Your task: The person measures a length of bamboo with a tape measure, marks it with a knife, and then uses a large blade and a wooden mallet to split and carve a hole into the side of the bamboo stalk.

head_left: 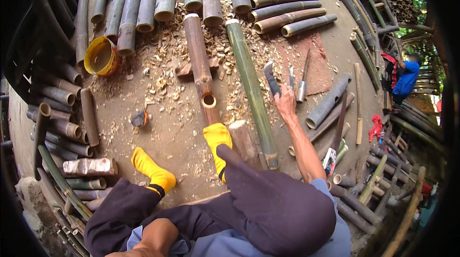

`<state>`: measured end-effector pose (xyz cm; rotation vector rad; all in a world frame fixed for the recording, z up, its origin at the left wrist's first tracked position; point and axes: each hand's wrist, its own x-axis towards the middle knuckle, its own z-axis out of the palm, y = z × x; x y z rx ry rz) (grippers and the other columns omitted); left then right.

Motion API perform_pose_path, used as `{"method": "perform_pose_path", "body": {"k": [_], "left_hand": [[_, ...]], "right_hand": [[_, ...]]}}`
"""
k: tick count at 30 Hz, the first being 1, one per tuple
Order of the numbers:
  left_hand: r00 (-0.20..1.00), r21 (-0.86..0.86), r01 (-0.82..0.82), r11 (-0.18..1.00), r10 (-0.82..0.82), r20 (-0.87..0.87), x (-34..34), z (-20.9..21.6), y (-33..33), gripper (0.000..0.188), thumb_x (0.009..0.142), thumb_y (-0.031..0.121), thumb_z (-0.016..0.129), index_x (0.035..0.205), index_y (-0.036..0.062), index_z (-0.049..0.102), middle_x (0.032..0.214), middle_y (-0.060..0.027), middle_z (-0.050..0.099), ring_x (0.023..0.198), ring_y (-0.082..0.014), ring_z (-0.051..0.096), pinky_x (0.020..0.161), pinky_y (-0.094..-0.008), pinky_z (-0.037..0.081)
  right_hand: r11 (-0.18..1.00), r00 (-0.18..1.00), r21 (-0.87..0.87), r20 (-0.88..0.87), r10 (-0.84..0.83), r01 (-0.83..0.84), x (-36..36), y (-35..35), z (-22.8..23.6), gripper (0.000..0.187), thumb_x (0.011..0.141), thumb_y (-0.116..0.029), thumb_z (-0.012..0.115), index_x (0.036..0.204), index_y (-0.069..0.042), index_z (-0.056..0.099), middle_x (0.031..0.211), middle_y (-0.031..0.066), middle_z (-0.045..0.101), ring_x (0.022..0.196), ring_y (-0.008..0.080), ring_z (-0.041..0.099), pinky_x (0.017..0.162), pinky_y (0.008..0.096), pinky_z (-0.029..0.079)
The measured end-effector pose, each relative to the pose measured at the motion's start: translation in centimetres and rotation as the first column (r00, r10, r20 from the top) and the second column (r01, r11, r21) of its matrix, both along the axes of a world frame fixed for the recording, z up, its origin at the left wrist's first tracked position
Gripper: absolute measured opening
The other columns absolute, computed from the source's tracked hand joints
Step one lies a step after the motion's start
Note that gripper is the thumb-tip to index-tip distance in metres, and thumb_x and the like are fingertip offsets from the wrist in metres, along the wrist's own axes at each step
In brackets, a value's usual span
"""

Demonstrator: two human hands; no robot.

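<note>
Fingers (279,98) of the right hand (286,103) half-curled at a dark-handled tool (272,79), which lies at their eleven o'clock; whether they've closed on it, I can't tell! Long knife (303,84) at one, green bamboo pole (253,99) at nine, and the left hand's out of sight.

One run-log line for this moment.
right hand: at dark-handled tool, grip unclear | green bamboo pole: left of right hand | yellow bucket: farther left
</note>
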<state>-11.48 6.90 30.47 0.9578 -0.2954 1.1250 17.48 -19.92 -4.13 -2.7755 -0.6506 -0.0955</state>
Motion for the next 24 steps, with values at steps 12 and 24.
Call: {"method": "perform_pose_path", "body": {"k": [12, 24], "left_hand": [[0.976, -0.217, -0.158, 0.963, 0.118, -0.184, 7.5, -9.1, 6.9, 0.007, 0.077, 0.002, 0.055, 0.080, 0.0059, 0.049, 0.069, -0.0023, 0.042, 0.051, -0.0116, 0.038, 0.046, -0.0259, 0.028], [0.470, -0.195, -0.609, 0.769, 0.152, -0.869, 8.1, -24.8, 6.1, 0.011, 0.078, 0.006, 0.058, 0.089, 0.0029, 0.055, 0.068, 0.0025, 0.050, 0.054, -0.0027, 0.043, 0.047, -0.0184, 0.034]], "right_hand": [[0.961, 0.944, 0.057, -0.213, -0.254, 0.271, 2.1, 0.3, -3.8, 0.040, 0.078, -0.016, 0.056, 0.116, -0.002, 0.052, 0.090, 0.0210, 0.062, 0.081, 0.0343, 0.061, 0.074, 0.0433, 0.047], [0.336, 0.348, 0.443, -0.057, 0.936, -0.831, -1.1, 41.8, 10.7, 0.045, 0.073, -0.013, 0.062, 0.117, -0.008, 0.051, 0.093, 0.0154, 0.059, 0.082, 0.0338, 0.060, 0.070, 0.0432, 0.049]]}}
